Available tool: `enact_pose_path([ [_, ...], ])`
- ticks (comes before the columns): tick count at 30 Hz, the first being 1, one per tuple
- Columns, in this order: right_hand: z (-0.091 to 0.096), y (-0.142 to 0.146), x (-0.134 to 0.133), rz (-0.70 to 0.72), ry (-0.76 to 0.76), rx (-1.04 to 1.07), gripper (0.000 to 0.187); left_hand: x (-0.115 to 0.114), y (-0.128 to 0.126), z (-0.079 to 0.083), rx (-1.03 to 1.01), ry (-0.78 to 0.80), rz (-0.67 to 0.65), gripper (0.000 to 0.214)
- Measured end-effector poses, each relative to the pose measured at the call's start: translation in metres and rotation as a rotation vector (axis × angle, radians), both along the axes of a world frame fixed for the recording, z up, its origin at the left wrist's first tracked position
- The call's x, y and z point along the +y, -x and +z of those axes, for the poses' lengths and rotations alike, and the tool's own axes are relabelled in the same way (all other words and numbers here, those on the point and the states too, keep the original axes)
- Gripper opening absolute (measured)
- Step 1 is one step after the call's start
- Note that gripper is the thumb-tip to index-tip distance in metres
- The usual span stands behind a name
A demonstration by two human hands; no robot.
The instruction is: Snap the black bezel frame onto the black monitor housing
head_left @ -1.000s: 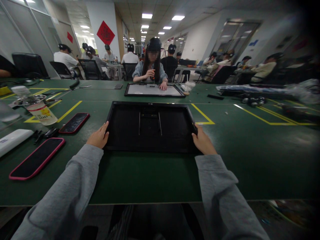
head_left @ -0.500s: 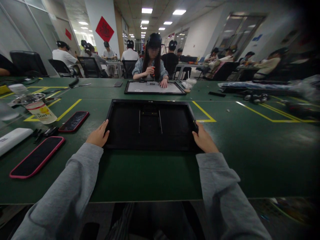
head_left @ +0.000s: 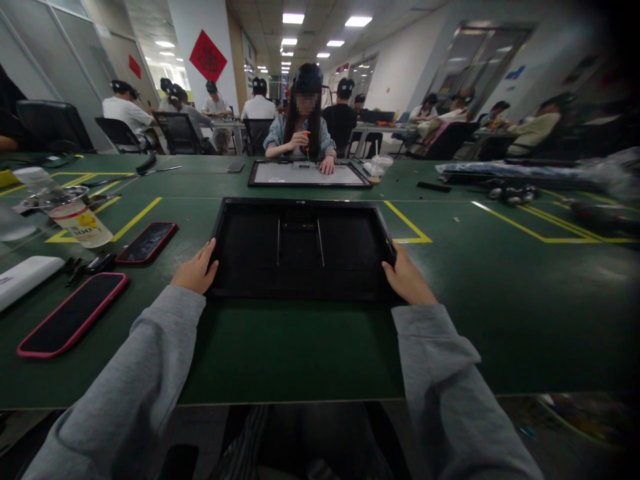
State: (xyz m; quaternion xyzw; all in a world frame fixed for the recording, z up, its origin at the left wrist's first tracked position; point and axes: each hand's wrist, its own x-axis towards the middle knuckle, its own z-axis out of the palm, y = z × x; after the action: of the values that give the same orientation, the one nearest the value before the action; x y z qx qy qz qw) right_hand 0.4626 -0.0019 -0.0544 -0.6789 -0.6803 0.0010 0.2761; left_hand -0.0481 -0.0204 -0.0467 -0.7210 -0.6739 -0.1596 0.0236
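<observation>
In front of me is a black monitor housing [head_left: 247, 253], a shallow rectangular shell with its hollow side facing up. Two thin metal strips [head_left: 321, 243] run along the middle of its inside. My left hand [head_left: 196, 268] grips its left edge, with the thumb over the rim. At the opposite edge my right hand [head_left: 409, 275] grips the housing the same way. The undersides of the fingers are hidden by the frame. I cannot tell whether the housing rests fully on the green table [head_left: 300, 353].
Left of me lie two red-edged phones [head_left: 75, 313], [head_left: 147, 242], a white case [head_left: 27, 280] and a tilted bottle [head_left: 83, 223]. Across the table a co-worker [head_left: 300, 133] holds an orange-handled screwdriver [head_left: 307, 142] over a grey panel [head_left: 280, 175]. Wrapped parts [head_left: 510, 172] lie at right.
</observation>
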Motion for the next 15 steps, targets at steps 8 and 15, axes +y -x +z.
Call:
enact_pose_path([
  [8, 0.0016, 0.0005, 0.0006, -0.018, 0.023, -0.016, 0.063, -0.0004, -0.0010, 0.0013, 0.003, 0.034, 0.017, 0.064],
  [15, 0.0020, 0.0013, -0.0006, -0.033, 0.015, -0.008, 0.063, 0.0002, -0.0003, 0.0000, 0.019, 0.021, 0.016, 0.064],
])
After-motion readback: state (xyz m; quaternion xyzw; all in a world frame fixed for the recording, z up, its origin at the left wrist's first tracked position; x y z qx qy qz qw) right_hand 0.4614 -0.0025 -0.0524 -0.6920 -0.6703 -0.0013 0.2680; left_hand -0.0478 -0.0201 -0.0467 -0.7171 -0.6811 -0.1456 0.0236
